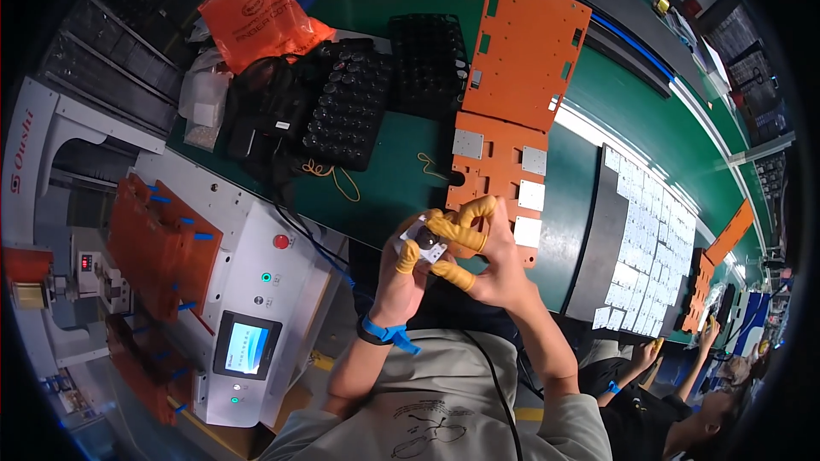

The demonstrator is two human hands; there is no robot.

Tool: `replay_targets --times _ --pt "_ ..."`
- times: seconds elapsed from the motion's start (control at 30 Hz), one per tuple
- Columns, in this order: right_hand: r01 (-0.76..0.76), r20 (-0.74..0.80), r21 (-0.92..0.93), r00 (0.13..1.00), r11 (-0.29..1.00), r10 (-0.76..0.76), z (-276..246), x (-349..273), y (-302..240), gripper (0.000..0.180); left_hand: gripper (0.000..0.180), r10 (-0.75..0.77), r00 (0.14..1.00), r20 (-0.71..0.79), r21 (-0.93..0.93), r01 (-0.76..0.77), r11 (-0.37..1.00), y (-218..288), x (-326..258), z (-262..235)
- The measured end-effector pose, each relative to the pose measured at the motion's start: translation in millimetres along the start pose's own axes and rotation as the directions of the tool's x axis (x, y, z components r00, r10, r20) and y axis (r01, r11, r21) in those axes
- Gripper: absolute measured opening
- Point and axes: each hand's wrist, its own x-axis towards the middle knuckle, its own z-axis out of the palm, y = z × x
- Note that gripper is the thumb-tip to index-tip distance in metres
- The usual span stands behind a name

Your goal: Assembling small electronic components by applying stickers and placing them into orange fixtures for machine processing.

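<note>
Small part [430, 240], silver with a dark round centre, sits pinched between both hands just in front of the orange plate [494, 172] on the green table [384, 196]. The left hand [401, 269] clamps it from below with a yellow-capped thumb; the right hand [487, 248] closes over its top with 2 capped fingers, seemingly to steady it close for inspection. Fingers hide most of the part, so its shape is unclear. Left of the plate lie 2 black trays [350, 107]. A blue strap [384, 330] circles the left wrist.
</note>
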Motion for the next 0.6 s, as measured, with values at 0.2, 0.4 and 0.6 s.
replay_targets --times 0.2,0.4,0.6 --pt "0.137 -0.171 -0.382 0.961 0.914 -0.216 8.3 -15.3 27.7 0.050 0.057 -0.152 0.988 0.005 0.086 0.152 0.985 -3.2 3.9 -4.7" --pt "0.189 0.013 -0.478 0.978 0.858 -0.208 -11.4 -9.0 25.3 0.045 0.047 0.323 0.933 0.159 0.881 -0.281 0.380 19.9 13.4 2.1" --pt "0.115 0.055 -0.439 0.993 0.891 -0.102 -14.1 -12.7 23.6 0.048 0.030 0.315 0.887 0.338 0.878 -0.417 0.233 21.0 25.9 3.5"
